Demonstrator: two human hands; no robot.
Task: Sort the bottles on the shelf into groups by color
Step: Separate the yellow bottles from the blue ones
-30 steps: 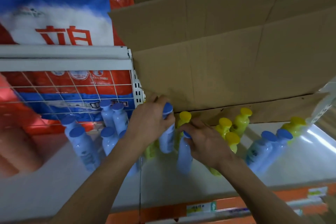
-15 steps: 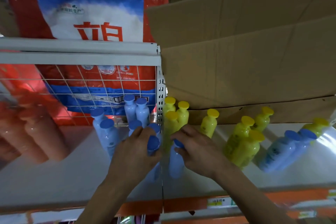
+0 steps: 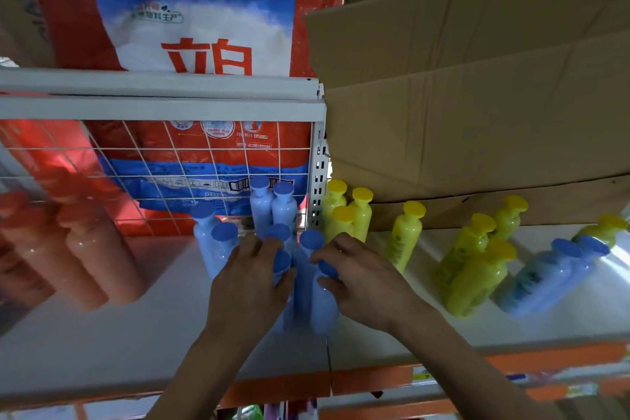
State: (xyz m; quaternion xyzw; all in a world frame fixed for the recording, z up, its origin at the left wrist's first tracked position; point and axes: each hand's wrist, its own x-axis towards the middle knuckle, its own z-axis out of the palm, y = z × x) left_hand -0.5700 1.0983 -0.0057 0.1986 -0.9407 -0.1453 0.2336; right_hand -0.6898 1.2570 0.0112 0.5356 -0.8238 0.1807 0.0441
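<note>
Several blue bottles [image 3: 260, 206] with blue caps stand clustered at the middle of the white shelf [image 3: 102, 334]. My left hand [image 3: 250, 278] grips one blue bottle [image 3: 281, 264] by its top. My right hand [image 3: 361, 278] holds another blue bottle [image 3: 322, 307] just to the right. Between them stands a further blue bottle [image 3: 308, 249]. Yellow bottles [image 3: 346, 211] stand right of the cluster, with more [image 3: 477, 269] further right. Two blue bottles [image 3: 545, 276] lean at the far right among the yellow ones. Orange bottles [image 3: 92, 249] stand at the left.
A wire grid [image 3: 136, 164] backs the left half of the shelf, with a printed red and blue bag [image 3: 204, 27] behind it. Cardboard sheets [image 3: 477, 95] cover the back on the right. A white slotted upright [image 3: 318, 181] divides the two halves. An orange price strip [image 3: 375, 382] edges the shelf front.
Both hands have carried their blue bottles leftward, away from the yellow ones, up against the blue cluster. The view has shifted left, and orange bottles now show.
</note>
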